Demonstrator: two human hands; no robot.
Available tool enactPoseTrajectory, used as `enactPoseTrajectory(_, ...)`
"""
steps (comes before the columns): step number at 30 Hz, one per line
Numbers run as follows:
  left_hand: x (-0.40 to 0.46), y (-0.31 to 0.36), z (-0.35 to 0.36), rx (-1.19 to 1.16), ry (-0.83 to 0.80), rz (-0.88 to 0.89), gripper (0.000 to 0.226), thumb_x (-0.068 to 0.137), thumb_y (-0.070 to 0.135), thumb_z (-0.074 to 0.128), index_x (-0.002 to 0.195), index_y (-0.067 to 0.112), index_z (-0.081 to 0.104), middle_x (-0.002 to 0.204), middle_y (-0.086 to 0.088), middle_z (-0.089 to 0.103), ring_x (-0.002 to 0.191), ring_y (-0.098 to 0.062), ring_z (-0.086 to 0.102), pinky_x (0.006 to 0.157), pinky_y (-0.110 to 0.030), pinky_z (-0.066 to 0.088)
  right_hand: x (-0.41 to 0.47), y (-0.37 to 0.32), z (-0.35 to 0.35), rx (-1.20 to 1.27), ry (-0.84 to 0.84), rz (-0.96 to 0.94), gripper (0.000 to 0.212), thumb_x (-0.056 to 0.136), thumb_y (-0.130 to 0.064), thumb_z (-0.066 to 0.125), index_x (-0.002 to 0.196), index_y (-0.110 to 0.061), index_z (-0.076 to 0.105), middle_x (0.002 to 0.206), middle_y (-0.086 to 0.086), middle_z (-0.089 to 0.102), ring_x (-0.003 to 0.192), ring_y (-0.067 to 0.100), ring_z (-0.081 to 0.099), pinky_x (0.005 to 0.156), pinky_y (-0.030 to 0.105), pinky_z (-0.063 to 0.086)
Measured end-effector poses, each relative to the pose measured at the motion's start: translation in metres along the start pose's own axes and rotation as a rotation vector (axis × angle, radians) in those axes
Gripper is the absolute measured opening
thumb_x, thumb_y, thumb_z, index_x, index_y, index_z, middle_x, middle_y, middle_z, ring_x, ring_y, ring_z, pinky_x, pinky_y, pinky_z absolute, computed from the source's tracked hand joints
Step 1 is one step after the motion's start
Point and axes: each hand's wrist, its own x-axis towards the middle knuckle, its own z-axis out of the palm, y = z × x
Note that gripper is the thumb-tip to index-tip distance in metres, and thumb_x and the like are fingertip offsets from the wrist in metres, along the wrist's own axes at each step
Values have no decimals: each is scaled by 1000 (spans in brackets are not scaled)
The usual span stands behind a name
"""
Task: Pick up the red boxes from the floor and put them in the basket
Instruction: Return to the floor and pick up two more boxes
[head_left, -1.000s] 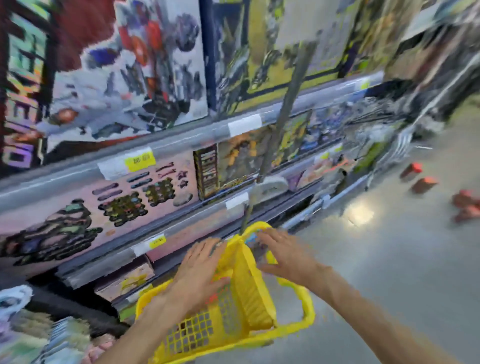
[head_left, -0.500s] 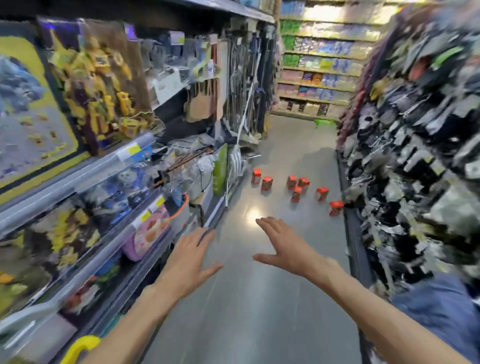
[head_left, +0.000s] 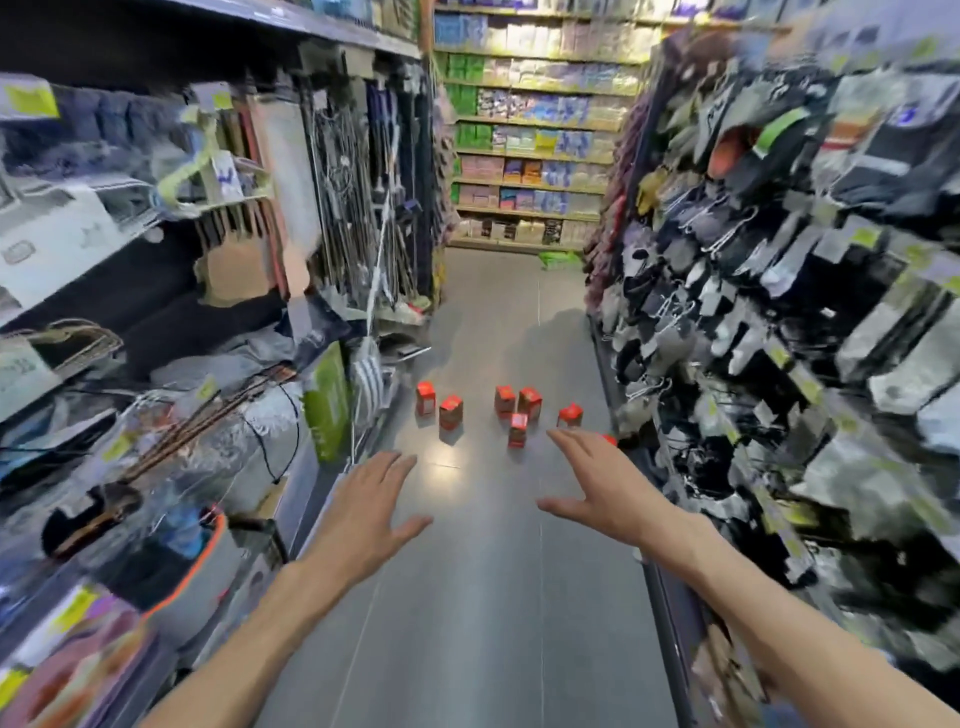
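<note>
Left hand: the left hand (head_left: 363, 512) is held out over the floor, palm down, fingers straight and spread a little. It holds nothing.
Right hand: the right hand (head_left: 602, 491) is held out too, palm down, fingers straight, thumb out to the side. It holds nothing.
Red boxes: the red boxes (head_left: 511, 410) sit on the gray floor (head_left: 467, 597) up ahead, past the fingertips. Two are on the left, close to each other. Three are bunched in the middle. One is on the right, and another red bit peeks out behind the right hand.
Left side: shelves (head_left: 156, 338) full of bags and tools, blurry.
Right side: a rack (head_left: 779, 312) of hanging packs, blurry.
Far end: more shelves (head_left: 530, 130) with bright packs.
</note>
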Motion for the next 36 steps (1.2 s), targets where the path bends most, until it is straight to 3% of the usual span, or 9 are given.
enactPoseTrajectory(14,395,-121,69,-27,-45,21,76,84,57,66,145,18,42,146,-7,46,132,-30,45,109,-39,34,316,193,30,-1,-6,142,95,82,-61,67,152,-9,29,150,10,43,139,28,38,119,38,27)
enactPoseTrajectory(22,613,-183,149,-25,-138,1,84,88,60,59,153,18,28,156,-6,33,145,-24,30,117,-36,26,516,334,89,49,-23,175,92,84,-58,66,152,-8,29,154,10,37,141,25,35,118,33,24)
enactPoseTrajectory(27,747,-219,182,-50,-160,-71,81,87,55,64,152,17,32,156,-7,34,144,-25,31,118,-40,25,645,413,114,69,-63,184,90,86,-55,66,152,-8,28,153,12,38,139,27,35,117,34,25)
enactPoseTrajectory(32,848,-266,213,-65,-201,-118,80,90,62,53,151,15,31,155,-7,35,143,-24,33,117,-41,27,759,469,144,107,-121,190,87,87,-50,68,152,-7,30,152,14,39,139,30,36,115,34,24)
enactPoseTrajectory(36,937,-319,255,-52,-248,-140,80,89,57,61,150,13,33,155,-8,34,143,-25,34,116,-41,28,846,522,187,112,-159,209,89,85,-51,70,150,-4,32,151,17,41,138,33,38,115,36,27)
